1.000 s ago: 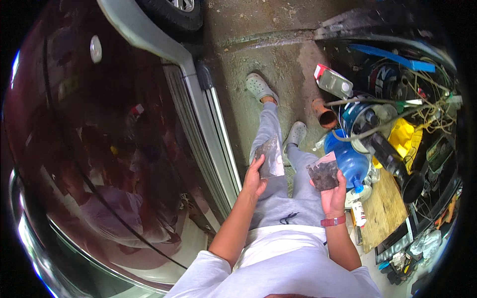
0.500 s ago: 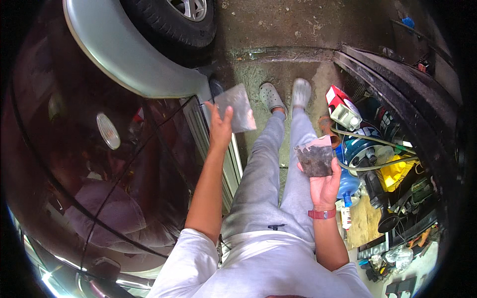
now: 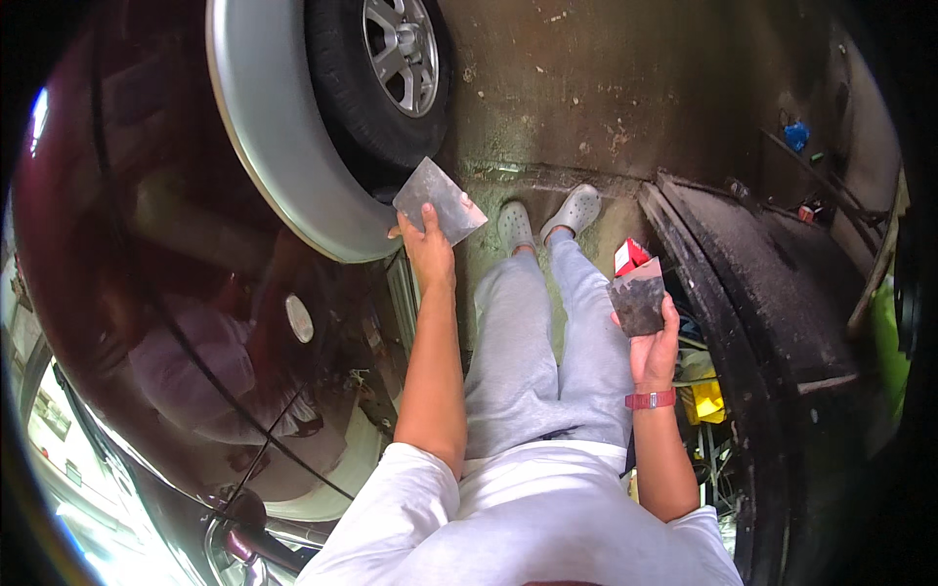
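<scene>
My left hand (image 3: 431,256) is closed on the near edge of a flat grey square sheet (image 3: 432,193) with a pale pinkish corner. It holds the sheet beside the car's front wheel arch, apart from the bodywork. In my right hand (image 3: 656,354) is a smaller square sheet (image 3: 640,305), smeared dark over most of its face, with a pale pink strip along the top. My right fingers are mostly hidden behind it; the thumb shows at its right side. Both sheets are held up above leg level.
On the left stands a dark maroon car (image 3: 176,264) with a silver wheel-arch trim (image 3: 283,137) and a tyre (image 3: 366,117). A black panel-like piece (image 3: 752,283) rises on the right. Near it lie a red and white box (image 3: 630,256) and a yellow item (image 3: 705,398).
I have shifted forward along the car: more of the wheel shows, and much of the clutter on the right has left view. My feet have moved. Both hands keep their sheets; the left one has turned.
</scene>
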`<state>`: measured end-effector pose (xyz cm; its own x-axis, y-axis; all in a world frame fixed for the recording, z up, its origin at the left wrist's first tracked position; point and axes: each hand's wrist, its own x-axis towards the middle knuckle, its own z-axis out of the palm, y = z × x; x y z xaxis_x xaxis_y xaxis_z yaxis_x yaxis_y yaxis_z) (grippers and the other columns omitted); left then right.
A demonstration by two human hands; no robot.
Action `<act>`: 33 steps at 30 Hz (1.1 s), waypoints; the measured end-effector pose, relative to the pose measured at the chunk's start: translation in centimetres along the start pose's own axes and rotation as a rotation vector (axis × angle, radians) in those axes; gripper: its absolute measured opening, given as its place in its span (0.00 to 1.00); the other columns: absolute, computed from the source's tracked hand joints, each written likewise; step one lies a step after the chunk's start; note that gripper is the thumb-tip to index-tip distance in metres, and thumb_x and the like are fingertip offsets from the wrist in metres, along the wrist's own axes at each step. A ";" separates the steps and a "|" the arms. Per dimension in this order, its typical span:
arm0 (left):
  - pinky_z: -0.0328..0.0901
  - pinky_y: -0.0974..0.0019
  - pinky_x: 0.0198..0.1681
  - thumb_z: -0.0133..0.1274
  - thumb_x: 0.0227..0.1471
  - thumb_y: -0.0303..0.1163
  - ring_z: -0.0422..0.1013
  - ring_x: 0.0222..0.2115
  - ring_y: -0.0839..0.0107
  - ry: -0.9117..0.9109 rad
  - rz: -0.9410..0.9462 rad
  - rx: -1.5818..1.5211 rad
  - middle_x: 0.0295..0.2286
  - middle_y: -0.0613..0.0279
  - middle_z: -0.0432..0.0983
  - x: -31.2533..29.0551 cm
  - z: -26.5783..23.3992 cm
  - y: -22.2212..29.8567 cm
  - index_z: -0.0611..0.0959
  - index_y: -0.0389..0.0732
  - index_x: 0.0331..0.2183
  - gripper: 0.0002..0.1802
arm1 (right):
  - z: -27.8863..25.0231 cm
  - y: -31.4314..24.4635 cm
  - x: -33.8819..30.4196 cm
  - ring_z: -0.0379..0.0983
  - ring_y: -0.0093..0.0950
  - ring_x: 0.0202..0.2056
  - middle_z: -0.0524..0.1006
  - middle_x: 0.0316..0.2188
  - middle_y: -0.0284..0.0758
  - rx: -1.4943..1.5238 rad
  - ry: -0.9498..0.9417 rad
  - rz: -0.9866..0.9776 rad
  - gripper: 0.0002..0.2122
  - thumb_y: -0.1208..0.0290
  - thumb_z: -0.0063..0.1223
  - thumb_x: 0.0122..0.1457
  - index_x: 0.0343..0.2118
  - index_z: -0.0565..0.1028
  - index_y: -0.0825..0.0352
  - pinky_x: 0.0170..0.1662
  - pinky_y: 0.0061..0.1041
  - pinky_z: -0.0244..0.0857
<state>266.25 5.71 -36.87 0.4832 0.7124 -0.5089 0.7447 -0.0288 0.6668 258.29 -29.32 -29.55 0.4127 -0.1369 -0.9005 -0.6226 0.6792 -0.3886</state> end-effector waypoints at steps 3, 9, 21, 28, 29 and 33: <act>0.60 0.56 0.65 0.53 0.71 0.43 0.69 0.60 0.55 0.041 -0.034 0.078 0.63 0.46 0.69 -0.7 2.7 4.5 0.67 0.36 0.67 0.33 | 2.3 -5.6 2.5 0.79 0.30 0.54 0.80 0.54 0.32 -0.019 -0.012 -0.016 0.22 0.51 0.52 0.71 0.60 0.74 0.61 0.52 0.41 0.76; 0.56 0.55 0.69 0.51 0.72 0.45 0.63 0.67 0.47 0.065 -0.139 0.291 0.70 0.34 0.55 0.9 3.4 4.6 0.65 0.37 0.69 0.34 | 9.3 -11.0 5.1 0.78 0.29 0.55 0.80 0.55 0.32 -0.065 0.004 0.018 0.23 0.51 0.52 0.71 0.61 0.74 0.61 0.52 0.42 0.76; 0.46 0.52 0.74 0.48 0.71 0.52 0.43 0.73 0.33 -0.351 0.061 0.459 0.71 0.21 0.25 7.1 12.9 26.5 0.60 0.27 0.69 0.42 | 32.6 -24.0 14.8 0.78 0.28 0.52 0.80 0.52 0.32 -0.142 -0.084 0.024 0.20 0.55 0.51 0.72 0.59 0.74 0.61 0.49 0.37 0.77; 0.54 0.59 0.71 0.54 0.69 0.49 0.61 0.67 0.53 -0.333 -0.269 0.104 0.67 0.41 0.63 6.6 15.5 35.4 0.59 0.32 0.71 0.43 | 39.1 -31.8 17.9 0.76 0.25 0.52 0.79 0.52 0.31 -0.328 -0.260 0.010 0.23 0.52 0.49 0.72 0.61 0.73 0.63 0.49 0.36 0.76; 0.54 0.59 0.70 0.55 0.69 0.49 0.62 0.67 0.55 -0.297 -0.316 -0.034 0.66 0.44 0.65 6.1 15.5 34.4 0.60 0.33 0.71 0.43 | 39.8 -33.1 18.2 0.76 0.25 0.52 0.79 0.52 0.31 -0.350 -0.267 0.029 0.23 0.52 0.49 0.72 0.61 0.73 0.63 0.49 0.36 0.75; 0.59 0.59 0.68 0.57 0.69 0.42 0.66 0.63 0.64 -0.185 -0.512 -0.528 0.63 0.56 0.70 6.3 19.2 33.4 0.64 0.41 0.70 0.37 | 43.4 -38.8 23.0 0.77 0.25 0.51 0.79 0.52 0.31 -0.450 -0.329 0.085 0.22 0.53 0.47 0.74 0.60 0.73 0.64 0.50 0.34 0.74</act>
<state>303.01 -4.19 -28.22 0.2405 0.4155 -0.8772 0.6001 0.6467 0.4708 320.76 -27.50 -26.72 0.4893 0.1860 -0.8520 -0.8552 0.2935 -0.4271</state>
